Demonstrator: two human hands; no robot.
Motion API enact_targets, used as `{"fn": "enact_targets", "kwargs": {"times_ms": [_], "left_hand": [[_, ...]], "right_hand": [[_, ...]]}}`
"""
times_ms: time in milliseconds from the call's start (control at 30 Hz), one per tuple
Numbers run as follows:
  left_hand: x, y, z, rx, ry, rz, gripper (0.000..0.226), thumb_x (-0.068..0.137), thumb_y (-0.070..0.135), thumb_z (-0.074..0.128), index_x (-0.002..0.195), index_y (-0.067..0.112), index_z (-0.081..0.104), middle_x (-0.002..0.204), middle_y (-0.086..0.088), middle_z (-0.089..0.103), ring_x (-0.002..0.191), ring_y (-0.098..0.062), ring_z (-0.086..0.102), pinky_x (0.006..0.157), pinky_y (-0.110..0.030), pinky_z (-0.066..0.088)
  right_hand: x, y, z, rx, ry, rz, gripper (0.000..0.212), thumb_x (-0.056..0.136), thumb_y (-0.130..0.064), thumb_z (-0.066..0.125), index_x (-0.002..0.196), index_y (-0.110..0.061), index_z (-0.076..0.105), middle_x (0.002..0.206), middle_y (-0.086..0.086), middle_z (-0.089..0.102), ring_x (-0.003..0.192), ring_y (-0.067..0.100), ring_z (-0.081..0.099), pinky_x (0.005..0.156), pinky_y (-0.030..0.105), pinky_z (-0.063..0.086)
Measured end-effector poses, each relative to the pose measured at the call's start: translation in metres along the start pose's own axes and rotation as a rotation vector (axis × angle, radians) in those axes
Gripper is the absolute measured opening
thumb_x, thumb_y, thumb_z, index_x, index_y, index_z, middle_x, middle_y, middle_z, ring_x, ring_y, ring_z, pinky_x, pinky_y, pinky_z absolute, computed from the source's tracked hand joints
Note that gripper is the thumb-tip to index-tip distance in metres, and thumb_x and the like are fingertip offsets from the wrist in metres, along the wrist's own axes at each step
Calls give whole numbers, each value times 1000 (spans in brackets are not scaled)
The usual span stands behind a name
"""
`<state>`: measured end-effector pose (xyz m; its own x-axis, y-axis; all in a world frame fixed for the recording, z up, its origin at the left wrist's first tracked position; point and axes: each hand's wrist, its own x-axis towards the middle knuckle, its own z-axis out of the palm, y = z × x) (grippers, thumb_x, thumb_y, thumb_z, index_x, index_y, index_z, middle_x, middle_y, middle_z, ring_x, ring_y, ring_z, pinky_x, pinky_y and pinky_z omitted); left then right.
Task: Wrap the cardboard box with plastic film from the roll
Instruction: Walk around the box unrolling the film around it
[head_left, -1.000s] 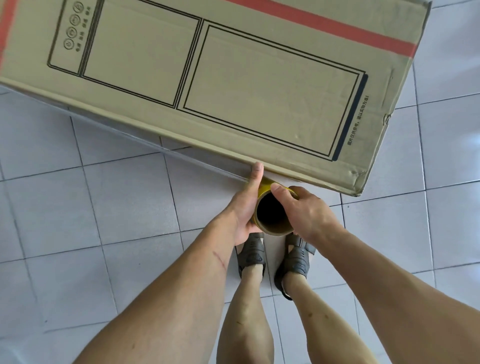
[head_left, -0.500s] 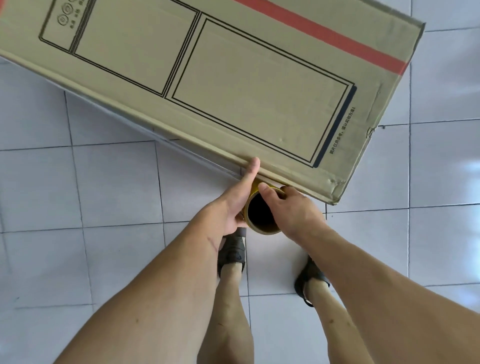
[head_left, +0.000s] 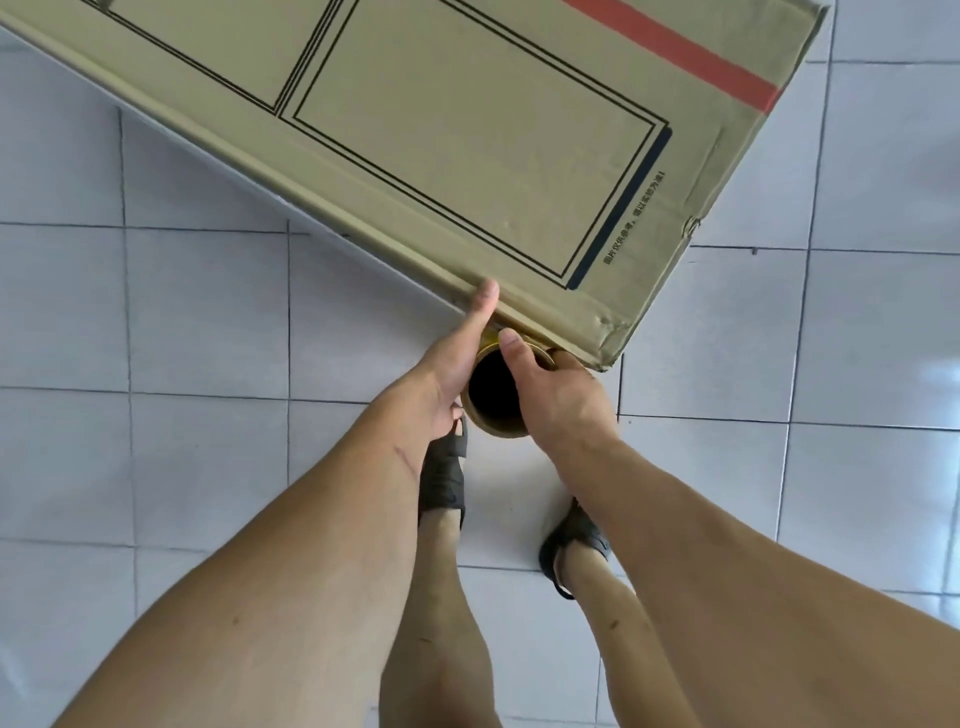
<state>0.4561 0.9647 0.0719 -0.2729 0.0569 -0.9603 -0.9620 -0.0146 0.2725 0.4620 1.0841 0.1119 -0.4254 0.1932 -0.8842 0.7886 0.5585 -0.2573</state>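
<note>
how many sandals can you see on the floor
2: the left sandal sits below the left hand; the right sandal is partly hidden by the right forearm.

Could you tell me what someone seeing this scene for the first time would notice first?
A large cardboard box with black line drawings and a red stripe fills the top of the view, lying on the white tiled floor. Just below its near corner, the left hand and right hand grip a film roll.

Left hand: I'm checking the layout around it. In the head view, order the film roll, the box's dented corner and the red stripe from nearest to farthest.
From the left hand:
1. Film roll, gripped, right beside it.
2. Dented corner of the cardboard box, to the right.
3. Red stripe, top right.
</note>
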Motion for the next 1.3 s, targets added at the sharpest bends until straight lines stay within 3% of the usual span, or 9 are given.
{"fn": "enact_targets", "kwargs": {"times_ms": [100, 267, 467, 633, 733, 900, 1033, 1133, 1300], "left_hand": [[2, -5, 12, 33, 57, 56, 77, 92, 88, 54, 121, 22, 79, 122, -6, 82, 124, -25, 72, 123, -48, 49], [5, -5, 7, 47, -35, 33, 100, 82, 102, 43, 142, 27, 71, 136, -4, 78, 135, -25, 67, 119, -54, 52], [14, -21, 11, -64, -185, -24, 160, 15, 111, 66, 143, 16, 71, 133, -14, 80, 134, -34, 69, 118, -59, 53], [21, -23, 21, -48, -66, 92, 89, 73, 99, 65, 105, 18, 82, 108, -3, 86, 124, -25, 73, 123, -46, 47], [22, -21, 17, 20, -108, 90, 106, 61, 105, 58, 124, 22, 81, 123, -4, 84, 130, -25, 72, 123, -51, 48], [25, -27, 21, -61, -221, 3, 149, 21, 114, 64, 136, 21, 76, 130, -11, 82, 132, -33, 72, 118, -58, 53], [17, -19, 35, -45, -96, 37, 101, 69, 104, 57, 117, 18, 80, 117, -8, 84, 121, -26, 75, 121, -50, 51], [14, -17, 45, -2, -91, 58, 73, 95, 86, 48, 110, 21, 79, 106, -4, 85, 111, -22, 76, 109, -40, 57], [9, -24, 55, -99, -111, 24, 117, 64, 101, 53, 147, 19, 66, 130, -8, 79, 125, -25, 71, 95, -36, 57]], "right_hand": [[1, 12, -5, 165, 8, 43, 92, 74, -87, 49, 133, -17, 54, 126, 7, 60, 116, 29, 58, 99, 39, 47], [4, 21, -5, 227, 12, -14, 78, 82, -78, 54, 127, -15, 56, 119, 6, 65, 107, 27, 63, 96, 41, 51], [-5, 21, 9, 92, 173, -21, 106, 50, -96, 50, 125, -21, 53, 116, 5, 64, 110, 30, 62, 92, 49, 54], [-1, 22, 7, 321, 171, 41, 93, 58, -82, 71, 123, -18, 54, 116, 2, 65, 111, 27, 62, 97, 44, 52], [-1, 25, -2, 352, 126, 25, 63, 79, -68, 68, 118, -19, 59, 109, 0, 66, 104, 24, 64, 93, 39, 53], [0, 28, -2, 144, 213, 26, 76, 69, -77, 70, 116, -18, 58, 104, 0, 68, 94, 23, 68, 84, 40, 58], [1, 33, -7, 273, 228, 56, 87, 67, -71, 77, 130, -17, 51, 115, 1, 66, 104, 23, 65, 92, 43, 55], [3, 42, -19, 369, 106, 43, 66, 74, -67, 75, 120, -21, 62, 108, -1, 69, 99, 20, 66, 80, 32, 54], [8, 48, -32, 212, 76, -57, 53, 78, -65, 73, 109, -25, 62, 96, -4, 69, 88, 17, 67, 68, 27, 51]]}}
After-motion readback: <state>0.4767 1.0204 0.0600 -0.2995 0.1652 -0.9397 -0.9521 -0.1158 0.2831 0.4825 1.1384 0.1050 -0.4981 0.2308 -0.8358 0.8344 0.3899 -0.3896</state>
